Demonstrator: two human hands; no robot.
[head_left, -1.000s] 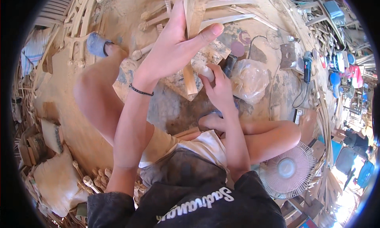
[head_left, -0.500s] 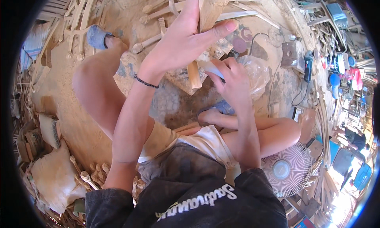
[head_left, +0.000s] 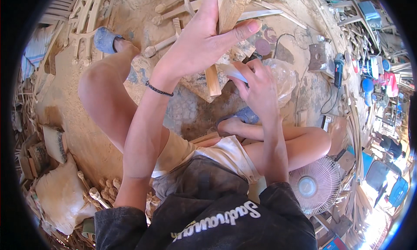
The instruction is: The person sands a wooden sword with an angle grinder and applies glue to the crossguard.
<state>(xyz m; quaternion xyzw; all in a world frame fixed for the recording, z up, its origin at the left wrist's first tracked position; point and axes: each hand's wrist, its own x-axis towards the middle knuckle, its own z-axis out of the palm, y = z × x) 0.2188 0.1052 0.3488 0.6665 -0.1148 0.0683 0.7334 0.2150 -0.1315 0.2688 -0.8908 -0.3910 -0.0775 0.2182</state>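
Note:
A carved wooden piece rises past the top edge of the picture, gripped by my left hand. My thumb lies across its near side, while the other fingers are partly out of view or behind it. Below that hand a squared wooden end sticks out; whether it belongs to the same piece is hidden. My right hand is closed on a folded pale sheet that looks like sandpaper, its fold pinched between thumb and fingers, close to the wooden end.
A clear plastic bag lies beyond my right hand, near round reddish discs. Turned wooden legs are scattered ahead on the dusty floor. At right are an angle grinder with a cord and a fan by my knee.
My right hand has shifted slightly to the right and up with the folded sandpaper. The left hand and the wooden piece have barely moved.

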